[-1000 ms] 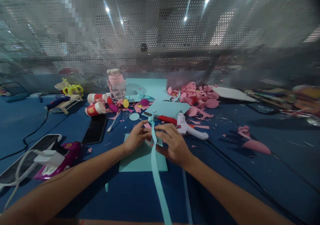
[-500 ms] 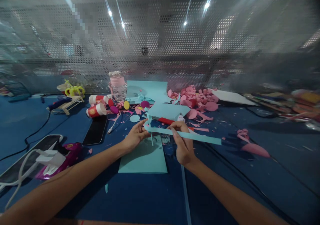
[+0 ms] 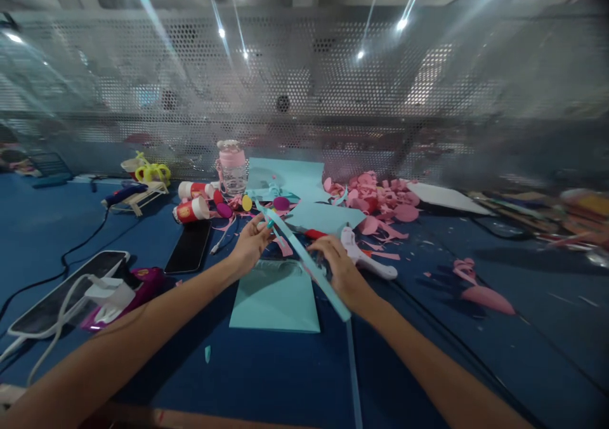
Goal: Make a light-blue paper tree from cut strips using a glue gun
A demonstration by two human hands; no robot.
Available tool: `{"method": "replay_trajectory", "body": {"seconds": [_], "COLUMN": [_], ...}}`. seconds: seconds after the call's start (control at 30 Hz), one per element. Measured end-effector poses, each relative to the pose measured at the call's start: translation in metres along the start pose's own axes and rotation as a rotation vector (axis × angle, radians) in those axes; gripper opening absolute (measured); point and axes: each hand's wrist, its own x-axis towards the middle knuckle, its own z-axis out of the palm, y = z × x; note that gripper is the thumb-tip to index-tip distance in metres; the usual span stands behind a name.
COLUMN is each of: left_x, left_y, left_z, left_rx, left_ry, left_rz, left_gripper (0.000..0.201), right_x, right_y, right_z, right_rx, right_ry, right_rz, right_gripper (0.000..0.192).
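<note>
A long light-blue paper strip runs diagonally between my hands. My left hand pinches its upper end, and my right hand grips it lower down, with the free end poking out below the hand. Under both hands lies a light-blue sheet of paper on the blue table. A white glue gun lies just beyond my right hand.
Pink paper scraps and more blue sheets lie behind. A clear bottle with pink lid, red-white glue tubes, a black phone, a purple glue gun and cables lie left. A perforated metal screen backs the table.
The strip swung from hanging toward me, to horizontal rightward, to a diagonal between my hands. My right hand turned and lowered; the white glue gun shows again. The camera tilted slightly.
</note>
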Motion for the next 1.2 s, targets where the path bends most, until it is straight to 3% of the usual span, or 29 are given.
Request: {"method": "replay_trajectory", "body": {"seconds": [0.1,0.2,0.33,0.47,0.53,0.67,0.77,0.97,1.2], "left_x": [-0.002,-0.008,-0.016,-0.021,-0.022,-0.019,-0.016,-0.014,-0.014], "left_y": [0.005,0.007,0.004,0.002,0.002,0.001,-0.002,-0.007,-0.008], "left_z": [0.000,0.003,0.009,0.015,0.016,0.015,0.011,0.004,0.001], "left_rx": [0.081,0.142,0.169,0.187,0.189,0.210,0.233,0.250,0.273], "left_ry": [-0.152,-0.282,-0.403,-0.489,-0.477,-0.347,-0.279,-0.212,-0.192], "left_rz": [0.004,-0.022,-0.088,-0.142,-0.134,-0.081,-0.056,-0.058,-0.092], "left_gripper": [0.044,0.048,0.064,0.067,0.065,0.059,0.055,0.059,0.065], "right_x": [0.000,0.001,0.004,0.006,0.005,0.002,0.002,0.001,0.000], "right_y": [-0.003,-0.002,-0.002,-0.010,-0.013,-0.015,-0.019,-0.023,-0.018], "right_z": [0.002,0.010,0.022,0.026,0.024,0.017,0.013,0.010,0.009], "right_rx": [-0.061,0.067,0.471,0.643,0.588,0.249,0.120,0.194,0.358], "right_ry": [0.012,0.065,-0.091,-0.167,-0.134,-0.038,-0.028,-0.084,-0.035], "right_rz": [-0.068,0.096,0.336,0.353,0.357,0.304,0.275,0.326,0.416], "right_gripper": [0.012,0.014,0.034,0.043,0.040,0.030,0.033,0.021,0.033]}}
